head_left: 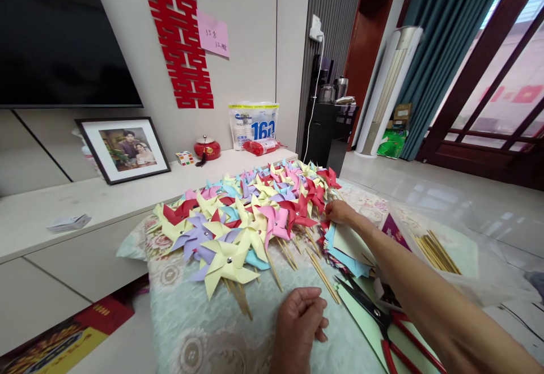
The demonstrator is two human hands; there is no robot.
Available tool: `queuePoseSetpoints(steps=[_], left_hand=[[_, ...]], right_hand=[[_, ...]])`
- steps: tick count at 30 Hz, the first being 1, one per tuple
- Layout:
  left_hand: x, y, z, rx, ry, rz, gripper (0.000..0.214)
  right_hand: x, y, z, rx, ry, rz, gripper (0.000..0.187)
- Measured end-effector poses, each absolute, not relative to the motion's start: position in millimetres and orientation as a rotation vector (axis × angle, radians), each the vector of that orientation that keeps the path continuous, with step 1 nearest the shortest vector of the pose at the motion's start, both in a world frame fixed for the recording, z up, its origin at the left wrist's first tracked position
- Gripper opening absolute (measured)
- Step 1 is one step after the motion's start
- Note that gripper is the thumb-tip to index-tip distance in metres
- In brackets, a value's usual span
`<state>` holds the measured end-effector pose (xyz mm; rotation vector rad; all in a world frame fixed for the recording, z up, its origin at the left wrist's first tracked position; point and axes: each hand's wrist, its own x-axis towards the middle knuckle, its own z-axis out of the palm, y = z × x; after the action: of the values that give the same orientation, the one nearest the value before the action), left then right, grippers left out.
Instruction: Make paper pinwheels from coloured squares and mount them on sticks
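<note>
A heap of several paper pinwheels point(250, 215) on wooden sticks, in yellow, red, pink, purple and blue, lies on a patterned cloth point(191, 328). My right hand point(340, 212) reaches far forward to the right edge of the heap and touches a red pinwheel, just above a stack of coloured paper sheets point(346, 246); its fingers are hidden. My left hand point(300, 320) rests on the cloth near me, fingers curled loosely under, nothing visible in it. Red-handled scissors point(385, 323) lie under my right forearm.
A clear bag of wooden sticks point(437, 252) lies to the right. Behind the cloth runs a low white cabinet point(42, 215) with a framed photo point(123, 148), a puzzle cube point(184, 158), a red jar point(207, 148) and a white bag point(254, 123). Tiled floor lies right.
</note>
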<state>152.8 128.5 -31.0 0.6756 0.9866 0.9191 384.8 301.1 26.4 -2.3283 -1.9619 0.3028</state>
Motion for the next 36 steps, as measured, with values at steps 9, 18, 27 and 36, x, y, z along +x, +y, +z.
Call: queuePoseSetpoints(steps=[9, 18, 27, 36], left_hand=[[153, 129, -28, 0.674, 1.005, 0.923, 0.035], [154, 130, -22, 0.664, 1.029, 0.92, 0.039], [153, 130, -29, 0.684, 0.993, 0.911, 0.034], [155, 130, -26, 0.675, 1.019, 0.918, 0.036]], right_hand=[[385, 297, 35, -2.436, -2.055, 0.5, 0.031], [385, 295, 37, -2.434, -2.096, 0.541, 0.03], [385, 297, 33, -2.424, -2.031, 0.553, 0.03], [380, 294, 43, -2.398, -2.018, 0.539, 0.031]])
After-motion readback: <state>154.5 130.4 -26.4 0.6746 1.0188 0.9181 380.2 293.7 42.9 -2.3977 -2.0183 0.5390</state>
